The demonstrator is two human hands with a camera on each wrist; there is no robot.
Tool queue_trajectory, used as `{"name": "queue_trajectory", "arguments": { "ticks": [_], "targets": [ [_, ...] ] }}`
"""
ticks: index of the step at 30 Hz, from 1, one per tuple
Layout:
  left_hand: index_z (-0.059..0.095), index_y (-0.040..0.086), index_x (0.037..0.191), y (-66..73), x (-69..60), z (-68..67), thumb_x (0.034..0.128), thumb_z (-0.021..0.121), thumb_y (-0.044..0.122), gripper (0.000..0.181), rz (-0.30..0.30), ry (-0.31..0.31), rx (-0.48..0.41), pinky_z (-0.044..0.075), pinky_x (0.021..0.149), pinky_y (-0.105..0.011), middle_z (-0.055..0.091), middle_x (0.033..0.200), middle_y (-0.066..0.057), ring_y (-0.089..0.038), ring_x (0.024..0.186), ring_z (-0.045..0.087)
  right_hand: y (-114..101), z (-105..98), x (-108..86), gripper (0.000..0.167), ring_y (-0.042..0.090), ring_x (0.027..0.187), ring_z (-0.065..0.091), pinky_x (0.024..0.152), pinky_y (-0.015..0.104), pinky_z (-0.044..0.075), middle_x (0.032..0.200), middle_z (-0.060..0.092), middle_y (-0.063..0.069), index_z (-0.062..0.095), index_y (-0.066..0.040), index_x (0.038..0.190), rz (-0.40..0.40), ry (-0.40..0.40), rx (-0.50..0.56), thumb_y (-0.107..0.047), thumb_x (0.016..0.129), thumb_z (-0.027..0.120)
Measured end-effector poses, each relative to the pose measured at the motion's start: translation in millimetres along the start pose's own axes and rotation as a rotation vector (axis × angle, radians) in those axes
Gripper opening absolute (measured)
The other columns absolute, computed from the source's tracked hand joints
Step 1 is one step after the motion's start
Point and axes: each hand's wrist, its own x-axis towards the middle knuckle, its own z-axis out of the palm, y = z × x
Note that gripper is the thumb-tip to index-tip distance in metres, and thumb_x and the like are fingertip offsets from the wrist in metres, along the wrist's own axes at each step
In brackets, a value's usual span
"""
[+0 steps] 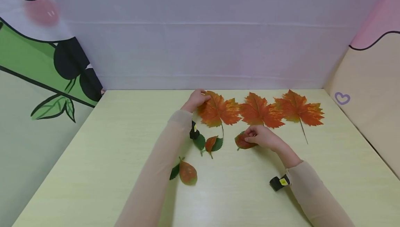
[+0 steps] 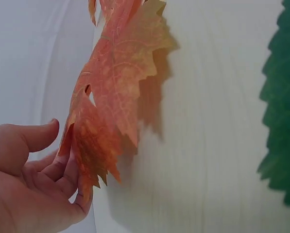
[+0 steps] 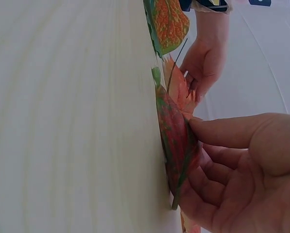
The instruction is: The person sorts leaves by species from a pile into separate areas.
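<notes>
The right hand [image 1: 262, 137] pinches a red-green leaf [image 1: 241, 143]; the left hand [image 1: 197, 100], thumb and fingers apart, touches the far leftmost orange leaf [image 1: 217, 111].

L grip [image 1: 197, 99] fwd w/ thumb [image 2: 42, 135] apart; R grip [image 1: 261, 137] pinching.

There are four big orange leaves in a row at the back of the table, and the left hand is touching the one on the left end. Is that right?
Not quite: the head view shows three big orange leaves, not four. They are in a row at the back of the table, and the left hand is touching the left-end one.
</notes>
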Motion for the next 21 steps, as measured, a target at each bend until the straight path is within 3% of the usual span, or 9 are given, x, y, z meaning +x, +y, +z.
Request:
{"name": "queue_trajectory", "arguments": {
  "ticks": [3, 6, 8, 11, 21],
  "targets": [
    [0.052, 0.006, 0.123, 19.5, -29.6, -5.8, 0.0818, 0.067, 0.028, 0.049, 0.039, 0.029, -0.003, 0.046, 0.077, -0.029, 0.054, 0.12, -0.008, -0.019, 0.091, 0.052, 0.0, 0.1, 0.2, 0.019, 0.018, 0.076, 0.048, 0.066, 0.026, 0.042, 0.084, 0.056, 0.009, 0.058, 0.006, 0.101, -0.005, 0.001, -0.003, -0.007, 0.087, 0.058],
    [0.05, 0.007, 0.128, 52.0, -70.5, -14.9, 0.0875, 0.059, 0.014, 0.042, -0.035, 0.002, -0.018, 0.044, 0.086, -0.032, 0.05, 0.127, -0.01, -0.021, 0.098, 0.05, 0.2, 0.6, 0.8, 0.019, 0.018, 0.076, 0.047, 0.065, 0.026, 0.042, 0.084, 0.055, 0.009, 0.059, 0.005, 0.101, -0.013, 0.003, -0.003, -0.007, 0.087, 0.058],
    [0.048, 0.005, 0.129, 62.3, -85.0, -17.9, 0.0889, 0.056, 0.009, 0.04, -0.045, -0.002, -0.037, 0.044, 0.085, -0.032, 0.05, 0.127, -0.012, -0.022, 0.096, 0.049, 0.5, 1.0, 1.3, 0.019, 0.018, 0.076, 0.047, 0.064, 0.025, 0.042, 0.084, 0.055, 0.009, 0.059, 0.005, 0.101, -0.016, 0.002, 0.0, -0.008, 0.087, 0.059],
    [0.044, 0.003, 0.132, 68.8, -94.8, -20.4, 0.0905, 0.053, 0.008, 0.042, -0.053, -0.025, -0.051, 0.044, 0.085, -0.032, 0.05, 0.126, -0.015, -0.022, 0.094, 0.051, 0.3, 1.3, 1.7, 0.021, 0.017, 0.076, 0.048, 0.064, 0.025, 0.042, 0.085, 0.056, 0.009, 0.059, 0.005, 0.102, -0.016, 0.005, 0.009, -0.009, 0.087, 0.059],
    [0.043, 0.002, 0.132, 63.8, -106.0, -31.9, 0.0889, 0.056, 0.013, 0.047, -0.003, -0.064, -0.061, 0.043, 0.092, -0.035, 0.053, 0.125, -0.016, -0.026, 0.109, 0.054, -3.7, 0.6, -2.1, 0.023, 0.017, 0.075, 0.049, 0.063, 0.025, 0.043, 0.086, 0.057, 0.01, 0.059, 0.005, 0.103, 0.009, 0.019, 0.02, -0.01, 0.086, 0.06]
  ]
}}
